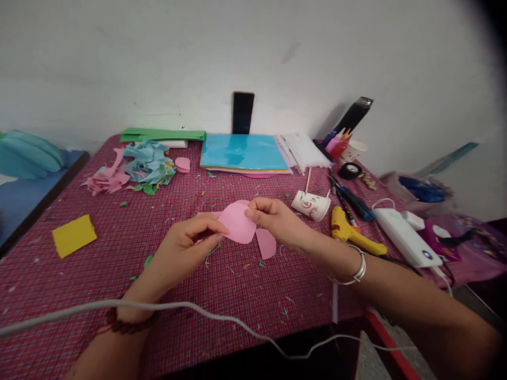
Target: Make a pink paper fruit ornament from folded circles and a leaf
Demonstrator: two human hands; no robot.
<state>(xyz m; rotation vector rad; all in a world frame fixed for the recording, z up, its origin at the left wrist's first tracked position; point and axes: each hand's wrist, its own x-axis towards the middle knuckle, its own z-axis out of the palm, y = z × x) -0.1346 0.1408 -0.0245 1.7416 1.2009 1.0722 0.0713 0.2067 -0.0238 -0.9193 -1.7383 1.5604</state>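
Observation:
A rounded pink paper petal (pixel 238 226) is held up over the table between my two hands. My left hand (pixel 194 240) pinches its lower left edge between thumb and fingers. At its upper right edge, my right hand (pixel 273 217) grips it with thumb and forefinger. Another pink paper piece (pixel 266 244) lies on the cloth just below my right hand. More pink paper shows behind the held petal, partly hidden. A small stack of pink petals (pixel 182 164) sits farther back on the left.
Paper scraps (pixel 148 166) are heaped at the back left, and a yellow paper square (pixel 74 236) lies left. On the right are a paper cup (pixel 312 205), a yellow glue gun (pixel 352 232) and a white power strip (pixel 406 237). A white cable (pixel 190 306) crosses the foreground above my left wrist.

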